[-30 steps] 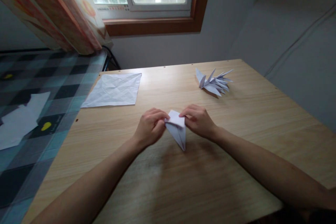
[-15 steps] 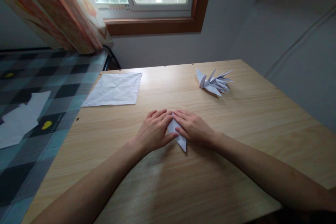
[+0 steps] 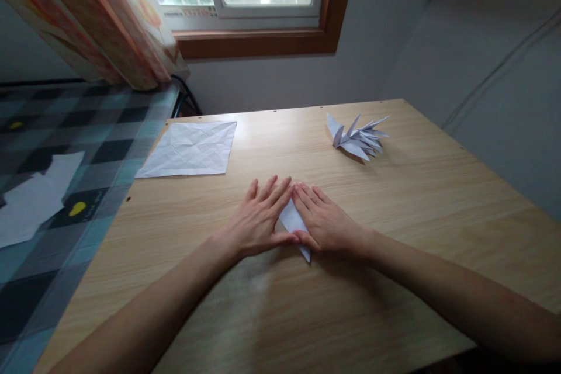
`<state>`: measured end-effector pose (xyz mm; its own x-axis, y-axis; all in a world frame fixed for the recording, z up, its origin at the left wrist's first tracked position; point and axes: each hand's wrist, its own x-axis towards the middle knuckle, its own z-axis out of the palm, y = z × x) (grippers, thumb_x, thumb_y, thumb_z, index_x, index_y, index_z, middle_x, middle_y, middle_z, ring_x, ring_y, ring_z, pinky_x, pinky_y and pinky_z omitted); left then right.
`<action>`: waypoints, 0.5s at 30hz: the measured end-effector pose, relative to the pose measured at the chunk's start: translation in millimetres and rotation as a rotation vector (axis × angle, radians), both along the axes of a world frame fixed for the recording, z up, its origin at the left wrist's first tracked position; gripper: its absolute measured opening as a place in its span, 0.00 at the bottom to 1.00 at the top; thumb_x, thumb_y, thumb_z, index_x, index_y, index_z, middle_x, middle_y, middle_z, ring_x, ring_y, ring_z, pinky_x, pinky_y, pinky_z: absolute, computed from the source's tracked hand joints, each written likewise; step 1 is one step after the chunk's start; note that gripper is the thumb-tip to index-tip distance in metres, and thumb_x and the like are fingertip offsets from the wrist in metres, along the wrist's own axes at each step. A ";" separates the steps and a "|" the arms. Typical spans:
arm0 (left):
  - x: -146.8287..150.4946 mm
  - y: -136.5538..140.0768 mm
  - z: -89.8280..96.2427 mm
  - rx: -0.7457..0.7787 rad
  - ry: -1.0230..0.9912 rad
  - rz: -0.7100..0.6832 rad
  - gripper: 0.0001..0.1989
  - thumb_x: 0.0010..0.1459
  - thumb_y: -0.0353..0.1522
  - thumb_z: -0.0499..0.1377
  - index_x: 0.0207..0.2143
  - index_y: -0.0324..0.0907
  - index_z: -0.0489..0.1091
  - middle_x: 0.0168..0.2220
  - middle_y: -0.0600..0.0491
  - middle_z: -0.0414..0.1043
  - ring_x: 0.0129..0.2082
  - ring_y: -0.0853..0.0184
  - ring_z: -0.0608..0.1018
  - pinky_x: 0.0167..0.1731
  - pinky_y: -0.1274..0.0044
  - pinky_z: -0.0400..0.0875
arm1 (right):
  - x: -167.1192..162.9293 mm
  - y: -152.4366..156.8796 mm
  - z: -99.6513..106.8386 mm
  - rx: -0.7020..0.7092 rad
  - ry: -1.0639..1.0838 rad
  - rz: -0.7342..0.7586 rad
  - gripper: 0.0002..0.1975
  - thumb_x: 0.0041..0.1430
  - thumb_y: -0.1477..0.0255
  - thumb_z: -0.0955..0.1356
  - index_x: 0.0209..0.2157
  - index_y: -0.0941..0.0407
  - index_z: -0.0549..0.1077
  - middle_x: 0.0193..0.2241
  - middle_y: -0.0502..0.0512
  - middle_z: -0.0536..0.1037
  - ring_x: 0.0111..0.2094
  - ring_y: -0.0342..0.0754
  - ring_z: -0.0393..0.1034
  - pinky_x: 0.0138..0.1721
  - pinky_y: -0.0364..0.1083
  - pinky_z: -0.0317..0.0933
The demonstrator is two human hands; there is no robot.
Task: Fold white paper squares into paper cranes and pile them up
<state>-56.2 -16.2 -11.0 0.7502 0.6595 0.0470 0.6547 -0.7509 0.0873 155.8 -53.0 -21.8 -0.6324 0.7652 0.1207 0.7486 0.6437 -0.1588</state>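
Observation:
A small folded piece of white paper (image 3: 293,219) lies on the wooden table, its narrow tip pointing toward me. My left hand (image 3: 262,216) rests flat along its left side, fingers stretched and spread. On the other side my right hand (image 3: 324,219) lies flat with straight fingers, covering the paper's right edge. Both thumbs meet across the lower part of the paper, and the index fingertips come close together at its top. The hands hide the paper's side edges and upper point.
A creased white paper sheet (image 3: 193,149) lies at the table's (image 3: 421,198) far left. Several folded white paper pieces, joined in a spiky cluster (image 3: 357,137), stand at the back right. More white papers (image 3: 35,204) rest on a checked cloth (image 3: 26,292) at the left.
My left fingers have spread and straightened. My right hand has flattened over more of the paper's right side. The thumbs have slid lower, toward me, and the paper has shifted slightly toward me.

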 end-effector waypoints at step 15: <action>0.6 -0.2 5.0 -0.069 0.038 0.007 0.41 0.63 0.56 0.44 0.69 0.39 0.48 0.70 0.42 0.47 0.70 0.47 0.49 0.65 0.53 0.41 | 3.6 -28.8 8.4 -0.056 -0.031 -0.037 0.45 0.64 0.49 0.59 0.64 0.77 0.54 0.66 0.82 0.51 0.69 0.69 0.42 0.67 0.64 0.44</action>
